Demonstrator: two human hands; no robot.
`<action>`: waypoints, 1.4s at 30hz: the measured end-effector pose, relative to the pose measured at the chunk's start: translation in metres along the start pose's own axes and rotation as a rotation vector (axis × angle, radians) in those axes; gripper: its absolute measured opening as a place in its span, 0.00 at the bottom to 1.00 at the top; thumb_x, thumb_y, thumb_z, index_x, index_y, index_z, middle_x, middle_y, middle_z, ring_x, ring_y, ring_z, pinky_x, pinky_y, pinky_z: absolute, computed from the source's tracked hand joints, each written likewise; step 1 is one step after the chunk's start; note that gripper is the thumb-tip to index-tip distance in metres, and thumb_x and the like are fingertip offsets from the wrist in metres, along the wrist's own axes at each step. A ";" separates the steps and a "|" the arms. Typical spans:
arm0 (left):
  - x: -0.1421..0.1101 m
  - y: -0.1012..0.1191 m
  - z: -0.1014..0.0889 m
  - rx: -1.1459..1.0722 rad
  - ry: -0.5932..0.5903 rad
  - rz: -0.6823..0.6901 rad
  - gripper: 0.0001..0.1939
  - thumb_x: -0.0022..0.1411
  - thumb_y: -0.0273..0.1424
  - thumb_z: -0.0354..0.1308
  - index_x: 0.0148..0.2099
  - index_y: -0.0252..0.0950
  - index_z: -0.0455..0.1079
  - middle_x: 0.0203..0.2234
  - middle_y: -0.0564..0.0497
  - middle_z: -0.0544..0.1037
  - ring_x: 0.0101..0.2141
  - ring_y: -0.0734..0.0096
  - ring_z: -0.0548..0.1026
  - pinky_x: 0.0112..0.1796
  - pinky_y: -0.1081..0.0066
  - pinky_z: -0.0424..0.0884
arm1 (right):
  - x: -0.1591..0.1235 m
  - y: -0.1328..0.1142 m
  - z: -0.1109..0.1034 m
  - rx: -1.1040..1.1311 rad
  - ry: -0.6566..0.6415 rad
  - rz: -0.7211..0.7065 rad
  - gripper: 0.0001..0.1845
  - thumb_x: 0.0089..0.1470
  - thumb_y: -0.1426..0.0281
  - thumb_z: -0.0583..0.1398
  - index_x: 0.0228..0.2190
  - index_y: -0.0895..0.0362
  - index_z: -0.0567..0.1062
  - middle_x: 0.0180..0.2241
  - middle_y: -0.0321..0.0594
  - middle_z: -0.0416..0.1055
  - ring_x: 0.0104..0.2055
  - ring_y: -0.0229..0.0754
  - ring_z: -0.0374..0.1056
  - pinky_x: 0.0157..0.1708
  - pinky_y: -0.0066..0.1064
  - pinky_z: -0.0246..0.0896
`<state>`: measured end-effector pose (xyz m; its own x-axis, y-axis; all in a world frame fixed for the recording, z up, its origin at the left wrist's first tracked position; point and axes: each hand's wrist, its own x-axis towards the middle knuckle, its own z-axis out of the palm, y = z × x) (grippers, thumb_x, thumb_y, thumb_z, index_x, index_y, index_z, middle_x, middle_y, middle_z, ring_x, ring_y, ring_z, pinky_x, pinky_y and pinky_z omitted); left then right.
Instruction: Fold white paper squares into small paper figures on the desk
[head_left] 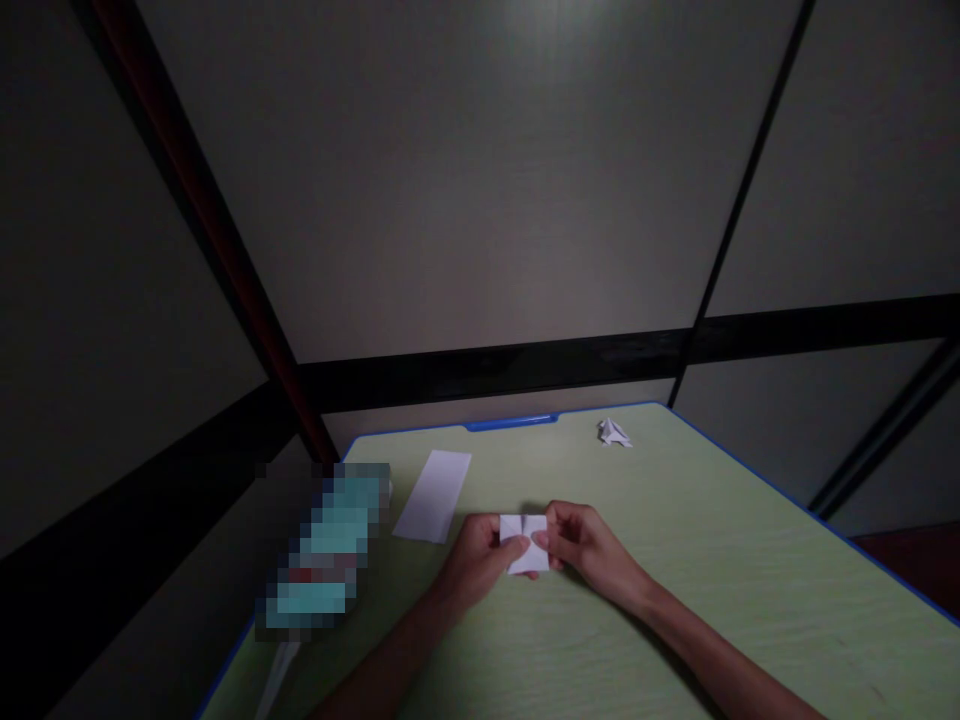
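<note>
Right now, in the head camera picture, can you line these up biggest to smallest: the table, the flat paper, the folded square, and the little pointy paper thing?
1. Table
2. Flat paper
3. Folded square
4. Pointy paper thing; it's farther away, so its real size is unsure.

"Which colours does the table have?"

"Flat pale yellow-green tabletop point(712, 560), faintly streaked like wood grain; thin, straight-sided blue rim point(757, 471)."

"And the paper?"

"Small white paper square point(528, 563) and long white paper rectangle point(435, 497), both plain."

"Behind?"

"Flat grey-brown wall panels point(480, 200), straight glossy black band point(487, 370)."
</note>
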<state>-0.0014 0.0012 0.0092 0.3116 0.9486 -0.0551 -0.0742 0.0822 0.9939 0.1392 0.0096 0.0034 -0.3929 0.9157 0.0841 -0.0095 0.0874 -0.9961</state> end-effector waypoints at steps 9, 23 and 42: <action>0.002 -0.004 -0.005 0.008 0.091 0.055 0.07 0.36 0.27 0.57 0.17 0.32 0.60 0.10 0.58 0.63 0.14 0.81 0.60 0.15 0.80 0.53 | 0.000 -0.003 0.001 0.052 -0.052 -0.007 0.18 0.36 0.60 0.59 0.14 0.59 0.59 0.11 0.28 0.57 0.15 0.29 0.50 0.15 0.22 0.40; 0.002 -0.005 -0.004 0.101 0.160 0.123 0.11 0.39 0.33 0.57 0.15 0.32 0.60 0.09 0.59 0.59 0.14 0.82 0.57 0.16 0.79 0.50 | -0.001 0.002 0.004 -0.037 -0.047 -0.064 0.16 0.41 0.61 0.57 0.16 0.59 0.59 0.15 0.28 0.51 0.18 0.30 0.48 0.17 0.22 0.40; 0.001 -0.005 0.001 0.041 0.078 0.089 0.10 0.40 0.34 0.57 0.20 0.30 0.65 0.13 0.55 0.67 0.16 0.78 0.62 0.18 0.79 0.55 | 0.001 -0.004 0.002 0.167 0.146 -0.156 0.14 0.37 0.67 0.61 0.24 0.57 0.60 0.20 0.31 0.60 0.19 0.30 0.56 0.17 0.22 0.49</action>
<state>0.0001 0.0018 0.0040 0.2304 0.9727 0.0275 -0.0592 -0.0142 0.9981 0.1369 0.0092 0.0074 -0.2377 0.9442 0.2278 -0.2161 0.1773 -0.9602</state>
